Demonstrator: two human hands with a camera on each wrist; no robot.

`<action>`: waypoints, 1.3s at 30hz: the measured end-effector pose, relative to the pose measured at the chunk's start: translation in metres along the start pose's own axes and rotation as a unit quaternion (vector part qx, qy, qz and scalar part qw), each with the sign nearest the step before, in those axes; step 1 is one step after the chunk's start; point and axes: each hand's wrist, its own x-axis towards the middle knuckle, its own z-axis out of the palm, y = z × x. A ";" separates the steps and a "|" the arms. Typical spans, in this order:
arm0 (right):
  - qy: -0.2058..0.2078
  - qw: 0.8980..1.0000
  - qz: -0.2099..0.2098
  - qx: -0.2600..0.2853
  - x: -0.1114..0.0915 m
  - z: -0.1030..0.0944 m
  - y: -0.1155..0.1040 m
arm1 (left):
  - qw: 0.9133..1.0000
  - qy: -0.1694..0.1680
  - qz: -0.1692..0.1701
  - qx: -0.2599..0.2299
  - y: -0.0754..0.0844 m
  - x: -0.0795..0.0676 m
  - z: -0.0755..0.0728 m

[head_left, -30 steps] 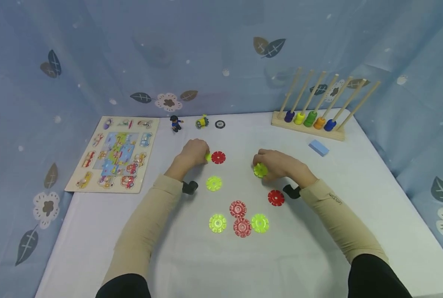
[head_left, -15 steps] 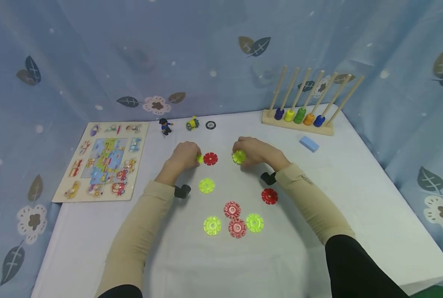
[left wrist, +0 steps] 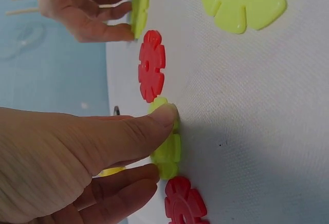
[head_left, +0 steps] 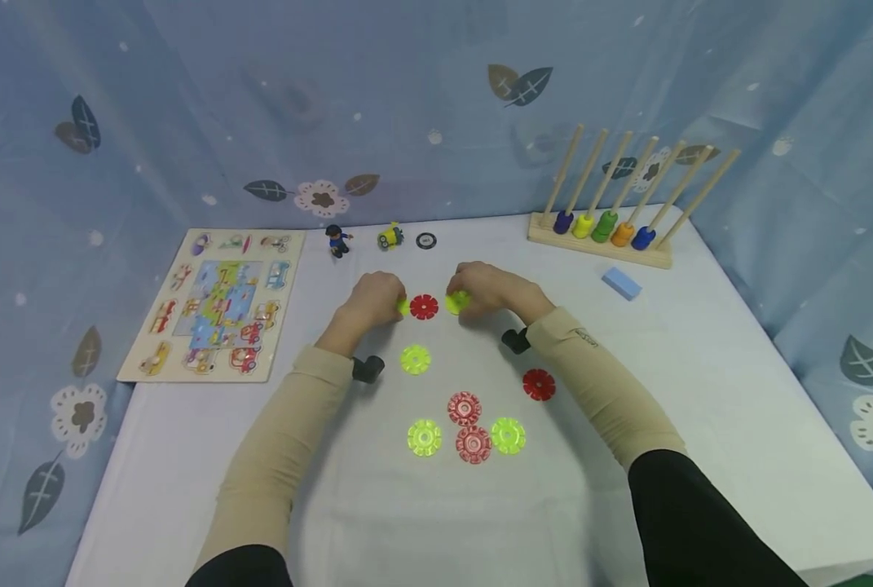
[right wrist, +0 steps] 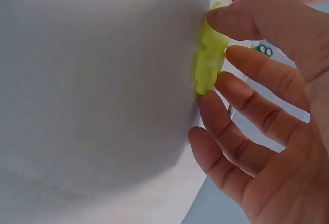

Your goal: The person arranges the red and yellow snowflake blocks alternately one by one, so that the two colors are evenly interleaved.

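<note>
My left hand (head_left: 373,300) pinches a yellow-green flower-shaped disc (left wrist: 167,154) on the white table, thumb on one side and fingers on the other. Beside it lies a red notched disc (head_left: 425,306). A second red disc (left wrist: 184,202), hidden by the hand in the head view, shows at the other side in the left wrist view. To the right of the middle red disc, my right hand (head_left: 489,289) holds another yellow-green disc (right wrist: 209,59) by its edge between thumb and fingers. This disc is a little apart from the red one.
Nearer me lie a yellow-green disc (head_left: 416,359), a red disc (head_left: 539,385) and several more discs. A puzzle board (head_left: 138,346) is at left. Behind are a toy figure (head_left: 338,240), a yellow-green toy (head_left: 390,236), a black ring (head_left: 425,240), a peg rack (head_left: 597,244) and blue block (head_left: 622,283).
My right hand has moved left and away from me with its yellow-green disc, ending close to the red disc. The left hand stays in place on its disc.
</note>
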 end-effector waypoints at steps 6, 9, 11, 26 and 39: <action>-0.011 1.000 -0.019 -0.011 0.004 -0.001 -0.006 | 1.000 0.000 0.002 0.009 -0.001 0.001 0.001; -0.009 1.000 -0.024 -0.008 0.003 -0.001 -0.009 | 1.000 0.002 0.006 0.014 -0.002 0.001 0.001; -0.005 1.000 -0.027 -0.008 0.001 -0.001 -0.010 | 1.000 0.001 0.006 0.018 -0.001 0.002 0.001; 0.013 0.998 0.000 -0.056 -0.039 -0.012 -0.010 | 1.000 -0.002 -0.009 0.016 -0.001 0.002 0.000; -0.023 0.998 0.002 -0.051 -0.124 0.019 -0.003 | 1.000 -0.013 -0.019 0.008 0.001 -0.001 -0.002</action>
